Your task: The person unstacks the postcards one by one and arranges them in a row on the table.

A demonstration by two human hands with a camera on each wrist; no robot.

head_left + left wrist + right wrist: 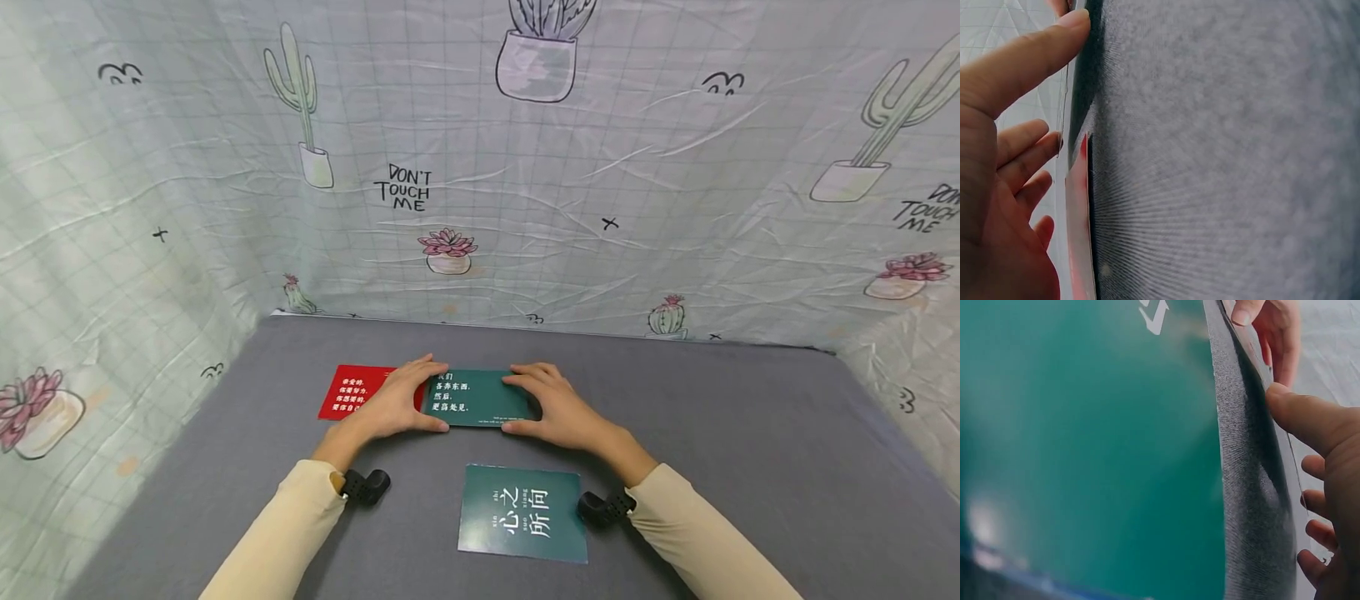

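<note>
A dark green postcard [483, 392] with lines of white writing lies crosswise between both hands, over the grey tabletop. My left hand [401, 400] grips its left end, thumb on the near edge and fingers at the far edge. At the right end, my right hand [558, 408] holds it the same way. A red card [347, 390] with white writing lies partly under the left hand, overlapped by the green postcard's left end. Closer to me rests a second green card [480, 500] with large white characters, which fills much of the right wrist view.
A grey cloth [720, 450] covers the table. Behind and at the sides hangs a pale curtain [637, 167] printed with cacti and a grid. Each wrist wears a black camera band, the right one overlapping the nearer green card's edge in the head view.
</note>
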